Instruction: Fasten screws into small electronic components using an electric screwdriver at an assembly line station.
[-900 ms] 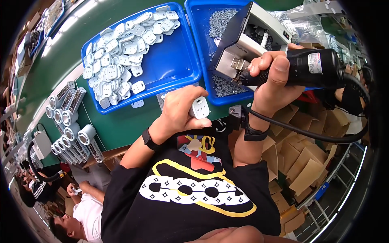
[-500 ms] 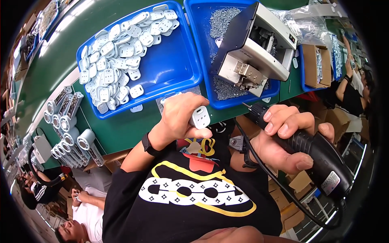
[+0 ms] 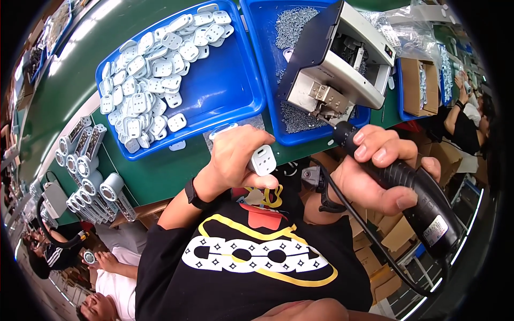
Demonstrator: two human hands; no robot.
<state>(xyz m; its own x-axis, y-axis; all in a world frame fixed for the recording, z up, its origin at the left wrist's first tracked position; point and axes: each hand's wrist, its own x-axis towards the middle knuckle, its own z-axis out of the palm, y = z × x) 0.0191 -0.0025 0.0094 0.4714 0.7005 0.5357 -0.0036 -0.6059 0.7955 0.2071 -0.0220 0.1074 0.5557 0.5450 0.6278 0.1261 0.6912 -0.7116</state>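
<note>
Between the thumb and fingers of my left hand (image 3: 233, 156) is a small light-grey plastic cover (image 3: 263, 160) with a slot and several small holes facing up. My right hand (image 3: 383, 163) is wrapped round a black electric screwdriver (image 3: 423, 195), its cord looping down below. The screwdriver's tip reaches the front of the screw feeder (image 3: 334, 99), by its metal outlet; whether a screw sits on the bit is too small to tell. At the left, a blue tray (image 3: 214, 101) bears a heap of matching covers (image 3: 136, 104).
The screw feeder stands in a second blue tray (image 3: 289, 138) with loose screws (image 3: 296, 27). Several grey round-headed handle parts (image 3: 88, 171) lie at the table's left edge. A cardboard box (image 3: 418, 88) sits at the right. Other people work at lower left (image 3: 118, 278) and far right.
My right hand has moved the screwdriver up, bringing its tip from the tray's front edge to the feeder outlet. My left hand keeps the cover in nearly the same place.
</note>
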